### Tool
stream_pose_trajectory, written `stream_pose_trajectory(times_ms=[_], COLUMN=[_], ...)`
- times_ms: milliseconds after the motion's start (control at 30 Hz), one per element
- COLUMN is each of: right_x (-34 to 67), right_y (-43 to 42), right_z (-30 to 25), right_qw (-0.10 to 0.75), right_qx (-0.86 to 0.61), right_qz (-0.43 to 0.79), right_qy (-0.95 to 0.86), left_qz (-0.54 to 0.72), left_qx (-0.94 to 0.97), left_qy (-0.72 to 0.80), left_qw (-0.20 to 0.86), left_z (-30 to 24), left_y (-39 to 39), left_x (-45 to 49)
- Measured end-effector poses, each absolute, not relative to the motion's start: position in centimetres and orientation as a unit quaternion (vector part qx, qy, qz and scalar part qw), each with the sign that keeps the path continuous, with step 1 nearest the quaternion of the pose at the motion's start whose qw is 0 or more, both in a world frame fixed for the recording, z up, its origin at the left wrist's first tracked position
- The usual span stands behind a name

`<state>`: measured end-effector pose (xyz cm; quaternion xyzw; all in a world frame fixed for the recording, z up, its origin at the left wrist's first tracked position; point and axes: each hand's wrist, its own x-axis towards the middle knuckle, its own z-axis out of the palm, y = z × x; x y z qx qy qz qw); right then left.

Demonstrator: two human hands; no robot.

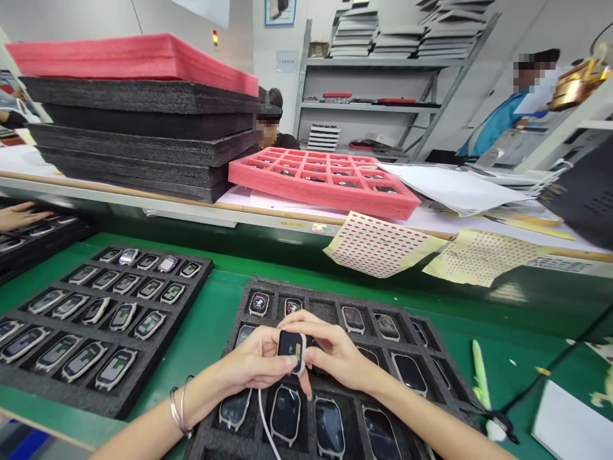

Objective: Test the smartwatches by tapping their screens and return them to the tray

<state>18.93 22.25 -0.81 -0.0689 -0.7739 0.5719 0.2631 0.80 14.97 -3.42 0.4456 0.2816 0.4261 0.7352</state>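
Observation:
My left hand [256,359] is closed around a smartwatch body [290,345] without a strap, thumb on its dark screen, which shows small lit marks. My right hand [338,348] grips the same watch from the right, its thumb at the side edge and its fingers over the top. A white cable [263,415] runs down from beneath the left hand; its upper end is hidden. Under both hands lies a black foam tray [306,291] with watch bodies in its compartments, one of them a watch with a lit face [259,303]. Bracelets [179,406] circle my left wrist.
Left stands another black foam tray [165,358] of watches. On the shelf edge are stacked foam trays [119,108], a pink foam tray [325,198] and hanging sticker sheets [383,246]. A green pen-like object [480,374] and black cord [527,390] lie right. Another person's hand [22,217] is far left.

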Motion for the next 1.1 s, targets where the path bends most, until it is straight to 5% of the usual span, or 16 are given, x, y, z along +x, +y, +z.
stream_pose_trajectory(times_ms=[433, 667, 933, 1100], right_x=[19.2, 19.5, 19.3, 20.2], right_y=[22.5, 22.9, 22.1, 23.8], right_z=[-0.1, -0.1, -1.1, -0.4], right_qw=[0.250, 0.211, 0.224, 0.233], right_qx=[-0.058, -0.099, -0.146, -0.173], right_qz=[0.557, 0.425, 0.257, 0.260], right_qy=[-0.790, -0.875, -0.928, -0.921], left_qz=[0.395, 0.485, 0.481, 0.426], left_qx=[0.477, 0.484, 0.495, 0.499], left_qy=[0.291, 0.349, 0.395, 0.421], left_qw=[0.729, 0.639, 0.606, 0.627], left_z=[-3.5, -3.7, -4.2, -4.0], left_y=[14.7, 15.3, 15.4, 15.0], left_x=[0.7, 1.7, 1.9, 1.8])
